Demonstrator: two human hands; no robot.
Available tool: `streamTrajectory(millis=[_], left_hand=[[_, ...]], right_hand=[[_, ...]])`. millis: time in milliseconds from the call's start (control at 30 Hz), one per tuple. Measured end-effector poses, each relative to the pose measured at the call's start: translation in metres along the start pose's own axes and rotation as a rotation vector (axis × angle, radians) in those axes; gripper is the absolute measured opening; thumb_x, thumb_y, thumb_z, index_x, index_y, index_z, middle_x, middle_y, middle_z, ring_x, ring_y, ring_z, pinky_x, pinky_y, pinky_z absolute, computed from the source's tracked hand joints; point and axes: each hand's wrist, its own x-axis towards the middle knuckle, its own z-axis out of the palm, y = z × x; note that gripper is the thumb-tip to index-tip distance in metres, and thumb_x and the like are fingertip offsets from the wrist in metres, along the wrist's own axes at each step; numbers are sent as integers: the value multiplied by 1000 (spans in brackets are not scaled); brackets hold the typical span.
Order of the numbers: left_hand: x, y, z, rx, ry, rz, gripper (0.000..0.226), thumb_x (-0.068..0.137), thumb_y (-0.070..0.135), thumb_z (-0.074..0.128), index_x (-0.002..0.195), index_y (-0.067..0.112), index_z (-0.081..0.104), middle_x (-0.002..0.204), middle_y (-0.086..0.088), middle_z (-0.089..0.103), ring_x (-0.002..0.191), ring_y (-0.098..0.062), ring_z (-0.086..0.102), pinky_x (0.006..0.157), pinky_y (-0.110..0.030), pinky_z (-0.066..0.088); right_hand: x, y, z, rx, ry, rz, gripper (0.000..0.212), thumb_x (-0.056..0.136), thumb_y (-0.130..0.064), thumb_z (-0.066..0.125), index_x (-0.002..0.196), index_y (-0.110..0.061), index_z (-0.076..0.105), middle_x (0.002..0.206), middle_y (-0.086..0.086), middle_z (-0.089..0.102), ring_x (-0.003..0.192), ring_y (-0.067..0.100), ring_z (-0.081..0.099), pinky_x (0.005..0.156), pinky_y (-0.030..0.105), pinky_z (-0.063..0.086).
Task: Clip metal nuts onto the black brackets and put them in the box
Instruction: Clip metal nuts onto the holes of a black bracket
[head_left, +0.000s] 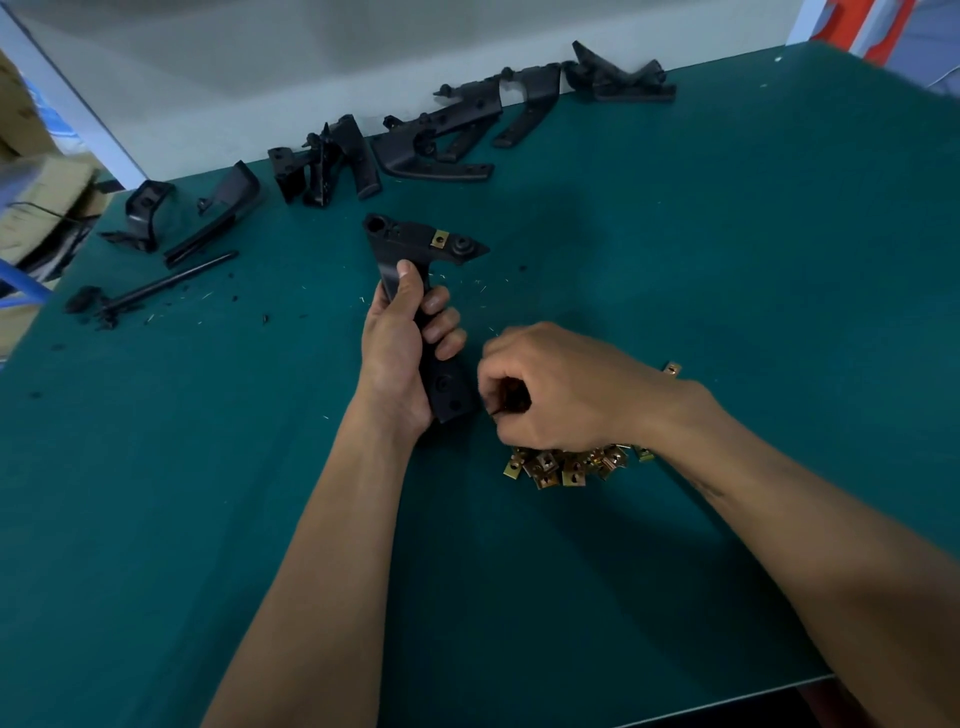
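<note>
Nearest the head camera, the right hand (558, 387) curled over a pile of metal nuts (566, 464) on the green bench (727, 260); whether it pinched one I could not tell. Beside it, the left hand (402, 353) gripped a black bracket (410, 249) upright, one nut (440, 239) clipped near its top.

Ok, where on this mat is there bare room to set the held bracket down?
Bare green mat lies right of the held bracket, between the far brackets and the nut pile; more lies near the front edge, left of the left forearm. Crowded: the far edge, the debris by the rod, and around both hands.
</note>
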Motion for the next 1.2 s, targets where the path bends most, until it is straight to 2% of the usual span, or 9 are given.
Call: streamTrajectory(millis=[67, 167, 267, 367, 567, 667, 833, 967, 1200], left_hand=[[0, 0, -1, -10, -5, 1, 21, 107, 33, 49, 92, 22, 39, 69, 5, 38, 51, -7, 27, 41, -19, 30], [0, -1, -2, 0, -27, -2, 23, 107, 32, 50, 90, 22, 39, 69, 5, 37, 51, -7, 27, 40, -19, 30], [-1, 0, -2, 36, -95, -25, 26, 107, 32, 49, 86, 22, 37, 70, 5, 37, 51, -7, 27, 40, -19, 32], [-4, 0, 0, 101, -202, -77, 25, 107, 32, 50, 85, 23, 42, 72, 5, 37, 52, -8, 25, 41, -19, 31], [-11, -6, 3, 229, -430, -210, 9, 104, 28, 56, 104, 22, 49, 74, 2, 38, 52, -8, 28, 40, -18, 30], [-12, -6, 5, 239, -481, -250, 7, 104, 27, 56, 101, 21, 53, 75, 1, 37, 51, -8, 28, 39, -18, 30], [-10, -7, 4, 244, -482, -260, 12, 103, 27, 56, 98, 17, 51, 74, 1, 39, 51, -8, 31, 39, -18, 32], [-10, -7, 4, 265, -482, -246, 17, 103, 28, 57, 109, 18, 43, 73, 1, 39, 51, -8, 31, 40, -18, 33], [-13, -6, 7, 304, -441, -210, 15, 103, 26, 57, 93, 16, 52, 73, 0, 39, 51, -9, 31, 39, -18, 32]], right_hand=[[1, 3, -5, 215, 70, -10, 6, 79, -12, 73, 79, -16, 69, 78, -6, 67, 78, 12, 62, 71, 36, 52], [2, 15, -19, 648, 308, 54, 7, 81, 3, 73, 81, -3, 69, 79, 14, 72, 69, 23, 64, 65, 34, 52], [0, 31, -32, 960, 528, 117, 13, 84, 12, 71, 83, 0, 68, 74, 12, 73, 66, 20, 63, 62, 28, 52], [-1, 40, -37, 1117, 623, 129, 6, 88, 6, 71, 89, 0, 72, 75, 10, 72, 67, 19, 63, 63, 25, 52], [5, 39, -33, 1151, 680, 81, 10, 90, 4, 71, 94, -4, 76, 81, 6, 74, 75, 16, 66, 70, 25, 52], [5, 35, -31, 1121, 671, 52, 15, 91, 4, 70, 96, -8, 77, 89, 7, 76, 85, 19, 69, 79, 32, 56], [3, 34, -34, 1136, 647, 51, 14, 92, 3, 68, 95, -7, 76, 90, 7, 76, 86, 19, 69, 79, 31, 56], [4, 31, -33, 1116, 660, 91, 14, 92, 3, 69, 94, -8, 77, 92, 12, 76, 88, 22, 70, 86, 35, 58], [7, 25, -29, 1189, 749, 144, 12, 87, 3, 75, 95, -6, 73, 86, 11, 71, 82, 22, 67, 78, 32, 57]])
